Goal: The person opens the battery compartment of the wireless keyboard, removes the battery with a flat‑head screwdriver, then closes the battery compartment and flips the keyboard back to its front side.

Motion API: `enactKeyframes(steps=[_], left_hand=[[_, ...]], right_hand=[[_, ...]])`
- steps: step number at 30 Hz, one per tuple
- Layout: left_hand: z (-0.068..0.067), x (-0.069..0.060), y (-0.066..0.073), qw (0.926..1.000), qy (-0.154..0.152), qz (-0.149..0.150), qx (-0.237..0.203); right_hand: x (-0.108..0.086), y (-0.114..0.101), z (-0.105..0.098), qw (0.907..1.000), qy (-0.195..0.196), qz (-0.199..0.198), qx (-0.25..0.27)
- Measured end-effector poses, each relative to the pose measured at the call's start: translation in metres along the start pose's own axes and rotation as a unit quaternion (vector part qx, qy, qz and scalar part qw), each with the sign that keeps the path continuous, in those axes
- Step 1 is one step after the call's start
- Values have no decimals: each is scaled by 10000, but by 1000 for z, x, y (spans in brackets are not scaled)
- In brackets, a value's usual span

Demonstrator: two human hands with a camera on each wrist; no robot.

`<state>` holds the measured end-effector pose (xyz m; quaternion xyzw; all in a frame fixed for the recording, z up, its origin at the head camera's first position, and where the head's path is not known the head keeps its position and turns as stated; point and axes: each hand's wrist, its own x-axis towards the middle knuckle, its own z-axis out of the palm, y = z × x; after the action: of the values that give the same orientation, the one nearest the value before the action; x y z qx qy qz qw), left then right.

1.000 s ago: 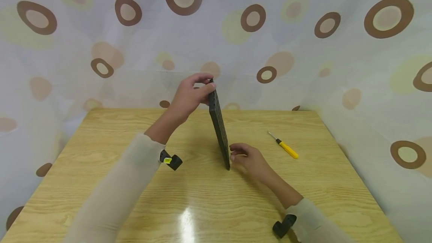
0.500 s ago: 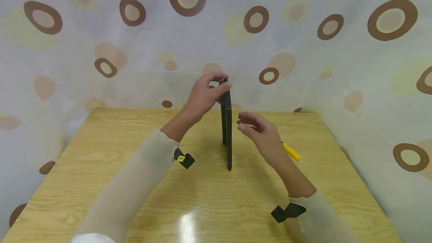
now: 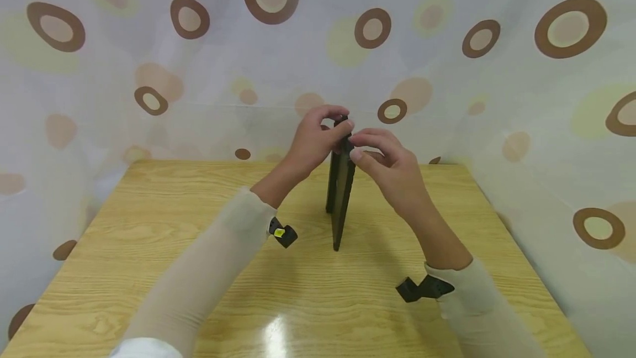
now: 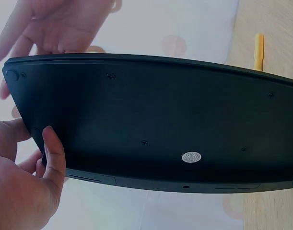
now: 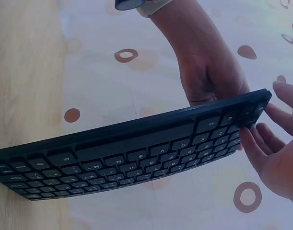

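Note:
A black keyboard (image 3: 343,198) stands on its short end, its lower end on the table and its top leaning slightly right. My left hand (image 3: 318,137) grips its upper end, with the thumb on the screwed back, as the left wrist view of the keyboard (image 4: 165,115) shows. On the key side, my right hand (image 3: 392,164) is at the same upper end. Its fingers are loosely bent, and the fingertips reach the keys near the corner in the right wrist view, where the keyboard (image 5: 136,153) shows its letters. Whether they press there is unclear.
The yellow handle of a screwdriver (image 4: 259,51) lies on the wooden table (image 3: 238,303) beyond the keyboard; in the head view my right arm hides it. Behind the table hangs a pale cloth (image 3: 208,70) with brown rings. Each wrist wears a small black camera (image 3: 283,232).
My left hand has moved right, bringing the keyboard's top from a left lean to a right lean and turning it. My right hand has risen from the lower end to the upper end.

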<state>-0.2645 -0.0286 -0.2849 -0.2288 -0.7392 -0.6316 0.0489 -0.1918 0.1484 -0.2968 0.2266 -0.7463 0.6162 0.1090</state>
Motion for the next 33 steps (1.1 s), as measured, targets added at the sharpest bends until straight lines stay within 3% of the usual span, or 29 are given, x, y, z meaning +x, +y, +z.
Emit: enactKeyframes(steps=[6, 13, 21, 26, 33], left_hand=[[0, -2, -1, 9997, -224, 62, -41], [-12, -21, -10, 9973, -559, -98, -464], [-14, -43, -45, 9929, -1028, -427, -421], [-10, -53, -67, 9854, -1420, -693, -626], [-4, -61, -96, 9765, -1688, -1119, -740]], right_hand=[[-3, 3, -1, 9998, -33, 101, -189], [-4, 3, -3, 9997, -8, 86, -223], [-6, 4, -5, 9996, 79, 93, -268], [-7, 3, -7, 9993, 75, 163, -329], [-8, 3, -7, 9994, 106, 192, -250]])
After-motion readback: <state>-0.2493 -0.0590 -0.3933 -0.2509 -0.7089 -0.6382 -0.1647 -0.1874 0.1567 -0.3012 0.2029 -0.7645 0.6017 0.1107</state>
